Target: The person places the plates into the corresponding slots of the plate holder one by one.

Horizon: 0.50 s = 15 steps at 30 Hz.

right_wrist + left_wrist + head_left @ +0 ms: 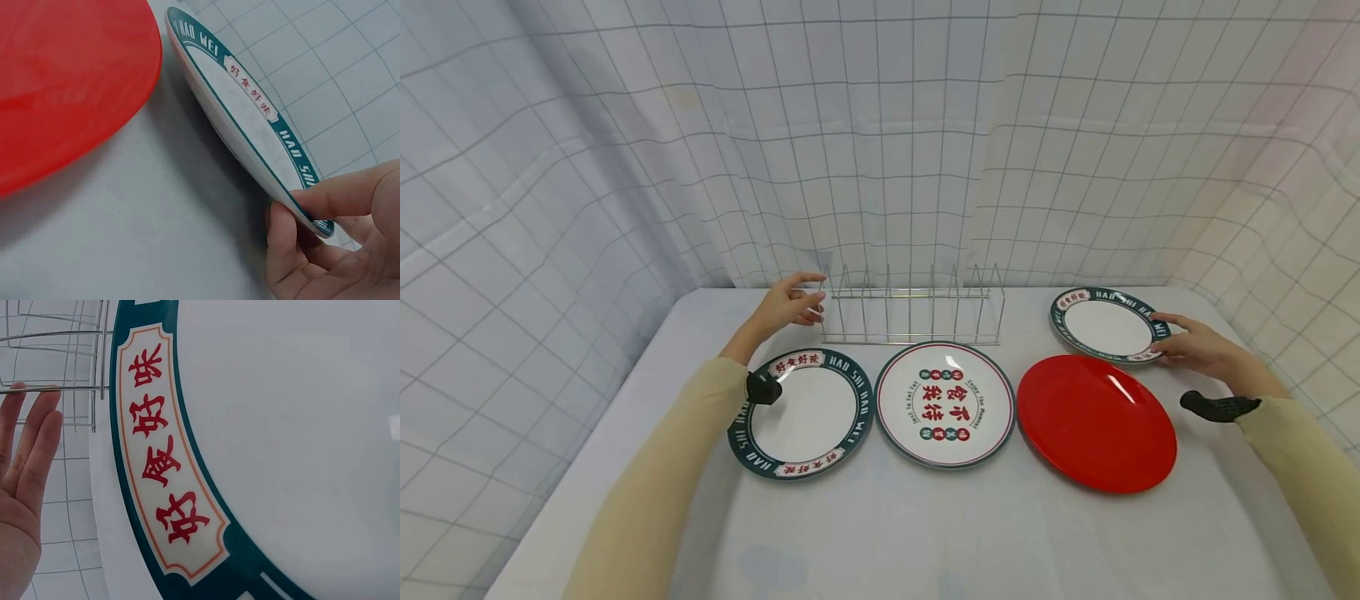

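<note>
My left hand (786, 306) is at the left end of a wire dish rack (910, 340); its extended fingertips touch the wire, as the left wrist view also shows. With thumb and fingers, my right hand (1202, 354) pinches the right rim of a small white plate (1105, 327) with a green lettered border. In the right wrist view this plate (244, 115) tilts, one edge raised off the table. Below my left wrist lies a larger green-rimmed plate (805, 414). A white plate with red characters (946, 446) and a red plate (1097, 425) lie to its right.
The white table (880, 533) holds the three larger plates in a row in front of the rack. A white grid-patterned cloth (880, 167) hangs behind the table and along both sides. Dark wrist straps (1217, 406) sit over both sleeves.
</note>
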Available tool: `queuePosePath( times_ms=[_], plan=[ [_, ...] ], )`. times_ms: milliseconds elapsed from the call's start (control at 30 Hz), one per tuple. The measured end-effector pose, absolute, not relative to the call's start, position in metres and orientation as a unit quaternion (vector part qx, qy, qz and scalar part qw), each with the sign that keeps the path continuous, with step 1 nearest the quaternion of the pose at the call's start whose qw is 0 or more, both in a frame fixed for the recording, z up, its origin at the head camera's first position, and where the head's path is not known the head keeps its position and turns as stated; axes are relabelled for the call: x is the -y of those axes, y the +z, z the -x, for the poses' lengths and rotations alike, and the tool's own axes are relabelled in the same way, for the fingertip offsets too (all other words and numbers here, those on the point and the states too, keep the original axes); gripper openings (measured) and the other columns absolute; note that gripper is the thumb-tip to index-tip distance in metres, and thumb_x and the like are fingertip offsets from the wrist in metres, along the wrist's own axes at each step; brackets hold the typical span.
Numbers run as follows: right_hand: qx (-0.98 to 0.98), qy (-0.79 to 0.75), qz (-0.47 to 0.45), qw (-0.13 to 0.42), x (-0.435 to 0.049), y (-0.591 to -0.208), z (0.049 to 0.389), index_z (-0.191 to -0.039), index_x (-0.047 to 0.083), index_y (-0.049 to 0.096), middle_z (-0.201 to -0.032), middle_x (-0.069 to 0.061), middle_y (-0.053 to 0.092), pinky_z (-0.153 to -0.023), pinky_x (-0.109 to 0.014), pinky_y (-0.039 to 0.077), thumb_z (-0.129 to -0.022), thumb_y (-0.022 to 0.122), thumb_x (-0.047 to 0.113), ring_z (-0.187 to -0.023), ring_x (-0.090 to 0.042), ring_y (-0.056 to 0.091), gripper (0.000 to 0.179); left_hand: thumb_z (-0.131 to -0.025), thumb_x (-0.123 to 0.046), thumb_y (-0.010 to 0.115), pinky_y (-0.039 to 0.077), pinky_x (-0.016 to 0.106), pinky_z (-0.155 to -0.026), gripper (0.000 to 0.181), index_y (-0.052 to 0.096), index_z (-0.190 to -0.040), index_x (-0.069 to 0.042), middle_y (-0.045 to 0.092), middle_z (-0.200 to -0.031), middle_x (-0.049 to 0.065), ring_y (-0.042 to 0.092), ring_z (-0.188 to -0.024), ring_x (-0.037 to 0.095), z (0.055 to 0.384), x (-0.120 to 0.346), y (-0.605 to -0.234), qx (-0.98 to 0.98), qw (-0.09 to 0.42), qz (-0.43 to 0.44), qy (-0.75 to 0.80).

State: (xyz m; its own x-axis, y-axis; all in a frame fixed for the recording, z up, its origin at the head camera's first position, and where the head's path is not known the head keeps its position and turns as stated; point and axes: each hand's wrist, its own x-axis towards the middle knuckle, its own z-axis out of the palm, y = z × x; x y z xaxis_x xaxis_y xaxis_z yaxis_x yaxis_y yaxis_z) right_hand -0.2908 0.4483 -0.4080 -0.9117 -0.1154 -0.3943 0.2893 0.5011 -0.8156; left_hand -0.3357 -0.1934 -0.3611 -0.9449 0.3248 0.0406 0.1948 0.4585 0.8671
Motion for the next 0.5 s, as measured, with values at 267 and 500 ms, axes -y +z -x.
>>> queuePosePath(
  times_ms=[267,500],
  plan=[
    [-0.802,-0.547,-0.038,0.235,-0.4457,-0.408,0.2929,-0.155,0.008,0.001,-0.106,0.002,0.039,-0.073,-0.017,0.043,-0.098,0.044,0.006,-0.083,-0.005,0.046,0.071,-0.099,-0.016,0.053,0.058,0.041,-0.078,0.047,0.041,-0.142,0.0,0.062,-0.105,0.033,0.069,-0.092,0.041,0.3349,0.1927,-0.3607,-0.85,0.066,-0.152,0.499],
    [-0.798,-0.562,-0.032,0.216,-0.4452,-0.4125,0.2919,-0.155,0.011,0.002,-0.108,0.004,0.04,-0.078,-0.015,0.047,-0.102,0.039,0.01,-0.086,-0.004,0.047,0.065,-0.099,-0.015,0.052,0.058,0.042,-0.078,0.047,0.04,-0.142,0.001,0.062,-0.105,0.033,0.068,-0.092,0.041,0.3359,0.1938,-0.3611,-0.848,0.063,-0.162,0.501]
  ],
)
